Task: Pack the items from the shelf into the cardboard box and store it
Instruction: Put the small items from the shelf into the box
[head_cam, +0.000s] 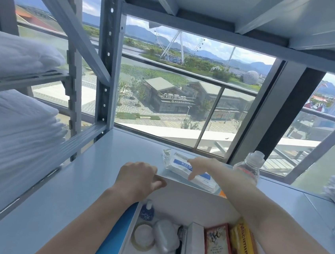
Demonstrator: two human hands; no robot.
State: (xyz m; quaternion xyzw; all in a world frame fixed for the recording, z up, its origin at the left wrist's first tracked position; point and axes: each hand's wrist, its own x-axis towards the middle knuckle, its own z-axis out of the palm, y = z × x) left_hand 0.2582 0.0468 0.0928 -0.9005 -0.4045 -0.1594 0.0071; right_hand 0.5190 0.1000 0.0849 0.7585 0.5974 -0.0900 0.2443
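Reaching past the cardboard box (187, 189), the right grip (196, 167) lies open, fingers spread on a clear plastic packet (177, 166) lying on the shelf (95, 171) just behind the box. A water bottle (248, 168) stands upright beside that forearm. The left grip (138, 177) curls over the box's far rim. Inside the box lie a small blue bottle (147, 210), a tape roll (143, 236), a grey case (165, 235), a pen (179, 246), a white carton (194, 245), a red card box (218, 246) and a yellow packet (242, 252).
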